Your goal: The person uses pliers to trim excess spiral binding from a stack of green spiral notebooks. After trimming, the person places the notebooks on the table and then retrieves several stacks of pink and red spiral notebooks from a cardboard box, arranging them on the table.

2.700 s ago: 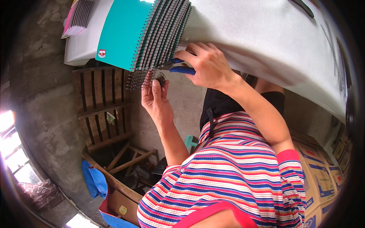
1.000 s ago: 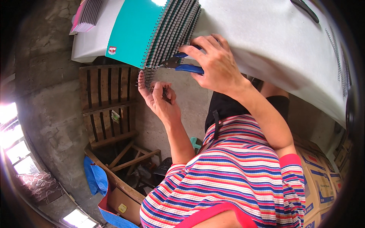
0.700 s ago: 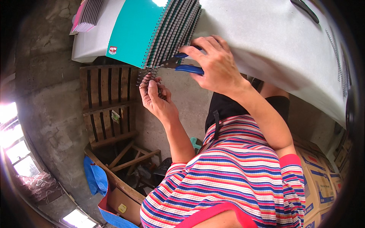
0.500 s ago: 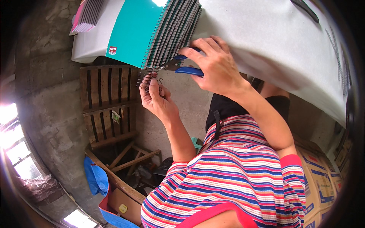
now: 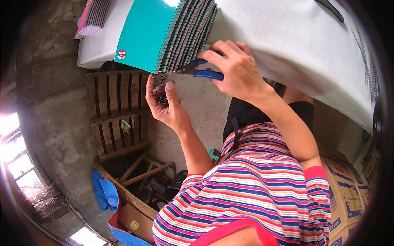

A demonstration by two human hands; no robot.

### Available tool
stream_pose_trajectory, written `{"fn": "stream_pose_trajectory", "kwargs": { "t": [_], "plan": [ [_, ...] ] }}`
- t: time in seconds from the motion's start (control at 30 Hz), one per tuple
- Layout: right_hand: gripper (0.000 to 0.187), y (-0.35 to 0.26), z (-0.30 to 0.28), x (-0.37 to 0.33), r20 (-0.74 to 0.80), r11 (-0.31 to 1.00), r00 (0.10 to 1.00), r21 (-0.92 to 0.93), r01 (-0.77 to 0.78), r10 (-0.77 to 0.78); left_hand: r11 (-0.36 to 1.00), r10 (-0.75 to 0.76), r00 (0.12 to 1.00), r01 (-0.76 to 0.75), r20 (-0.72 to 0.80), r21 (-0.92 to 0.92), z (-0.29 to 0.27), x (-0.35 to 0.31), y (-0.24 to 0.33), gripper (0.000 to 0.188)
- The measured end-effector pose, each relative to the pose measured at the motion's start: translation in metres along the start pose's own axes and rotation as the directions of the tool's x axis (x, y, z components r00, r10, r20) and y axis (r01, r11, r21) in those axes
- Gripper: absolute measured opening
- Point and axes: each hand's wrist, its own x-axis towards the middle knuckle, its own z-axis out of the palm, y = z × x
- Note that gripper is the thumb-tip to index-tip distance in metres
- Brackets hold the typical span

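Along the near edge of the table (image 5: 271, 28), the right hand (image 5: 240, 69) grips blue pliers (image 5: 209, 74) by the stacked green notebooks (image 5: 143, 37), while the left hand (image 5: 170, 112) cups coiled wire (image 5: 162, 99) that a loose grip might spill.

The place looks like a small, rough workshop. Stacked turquoise spiral notebooks (image 5: 164, 37) and, farther left, pink-covered notebooks (image 5: 94, 19) lie on a white-covered table (image 5: 283, 33), with loose wire coils (image 5: 363, 57) along its right end and blue-handled cutters (image 5: 208, 74) at the near edge of the turquoise stack. Cardboard cartons (image 5: 344, 194) are piled at the near right. A bare concrete wall (image 5: 59, 102) and a slatted wooden panel (image 5: 114, 96) stand at the left.
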Motion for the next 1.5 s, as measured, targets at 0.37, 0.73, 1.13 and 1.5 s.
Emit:
{"fn": "stream_pose_trajectory", "kwargs": {
  "t": [0.37,0.73,1.13,1.5],
  "plan": [
    [0.039,-0.008,0.003,0.009,0.019,0.997,0.999,0.063,0.046,-0.047,0.981,-0.070,0.996,0.079,0.059,-0.178,-0.010,0.003,-0.009,0.015],
    [0.047,-0.002,-0.008,0.003,-0.031,0.999,0.999,0.037,0.027,-0.025,0.909,-0.199,0.969,0.238,0.147,-0.342,-0.017,0.003,-0.006,0.032],
    [0.045,-0.010,-0.005,0.008,0.028,0.999,0.999,0.023,0.039,-0.039,0.930,-0.195,0.976,0.216,0.098,-0.296,-0.006,-0.002,0.009,0.026],
    [0.046,-0.010,-0.012,0.013,-0.091,0.997,0.993,-0.009,0.072,-0.072,0.964,-0.087,0.995,0.070,-0.054,-0.255,0.003,-0.007,0.007,0.015]
  ]
}}
